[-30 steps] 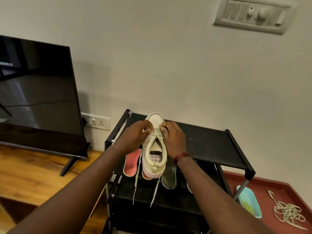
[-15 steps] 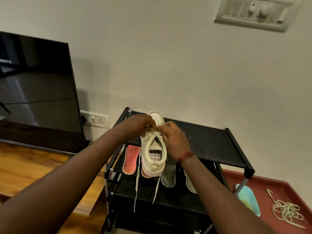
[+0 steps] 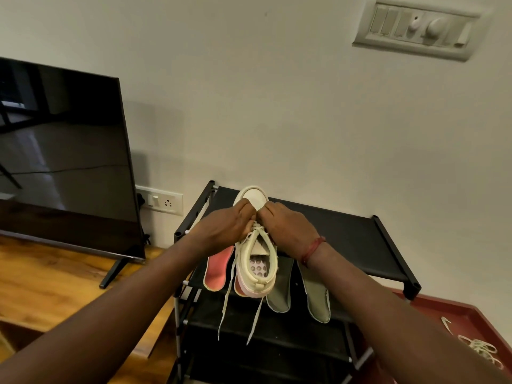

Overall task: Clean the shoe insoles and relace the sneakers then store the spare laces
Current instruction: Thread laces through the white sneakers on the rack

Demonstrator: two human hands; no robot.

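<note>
Change: my left hand [image 3: 227, 225] and right hand [image 3: 288, 231] slid up the sneaker [image 3: 256, 261], closer together
Hands: both pinched the lace [image 3: 259, 231]
Meaning: lacing nearly finished, I think

The shoe rack's [image 3: 346, 239] top shelf lies bare at centre right. Left of centre, the sneaker [image 3: 256, 261], both hands [image 3: 230, 225] [image 3: 288, 228] and four insoles [image 3: 219, 270] crowd it. A television [image 3: 63, 162] blocks the left; loose laces [image 3: 480, 350] lie lower right.
</note>
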